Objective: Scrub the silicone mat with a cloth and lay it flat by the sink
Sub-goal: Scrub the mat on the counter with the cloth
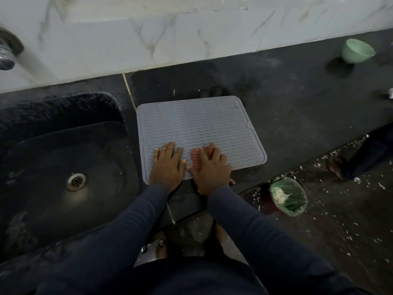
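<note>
A grey silicone mat [197, 124] with wavy ridges lies flat on the dark counter, just right of the sink [63, 167]. My left hand [168, 165] rests flat on the mat's near edge, fingers straight and spread. My right hand [210, 169] presses a pinkish-red cloth [196, 159] onto the mat beside it; the cloth shows under and between the fingers, mostly covered by the hand.
A tap [8, 52] juts out at the far left above the dark sink with its metal drain [76, 181]. A green bowl [357, 51] stands at the counter's far right. On the floor sit a lined green bin [289, 196] and scattered white scraps. Another person's foot [336, 169] is at right.
</note>
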Tool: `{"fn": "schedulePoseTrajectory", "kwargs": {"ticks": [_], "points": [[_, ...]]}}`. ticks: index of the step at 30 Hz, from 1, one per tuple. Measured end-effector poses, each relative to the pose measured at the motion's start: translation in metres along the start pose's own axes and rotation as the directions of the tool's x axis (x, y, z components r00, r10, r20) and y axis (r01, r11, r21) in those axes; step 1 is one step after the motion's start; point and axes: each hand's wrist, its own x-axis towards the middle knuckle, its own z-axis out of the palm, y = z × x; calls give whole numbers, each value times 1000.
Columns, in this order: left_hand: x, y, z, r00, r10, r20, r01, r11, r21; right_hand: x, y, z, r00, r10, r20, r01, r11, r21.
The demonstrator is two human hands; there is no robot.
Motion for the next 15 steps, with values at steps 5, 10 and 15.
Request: {"fn": "schedulePoseTrajectory", "kwargs": {"ticks": [5,10,15], "points": [[1,-3,4,1000,1,-27,-1,1000,21,8,26,-5,985,-166,53,164,985,46],[0,-2,2,1000,-2,-20,3,1000,18,12,140,-24,998,-38,44,30,987,155],[-1,-1,3,1000,-18,-21,19,1000,16,35,147,-38,972,232,25,-233,954,188]]}}
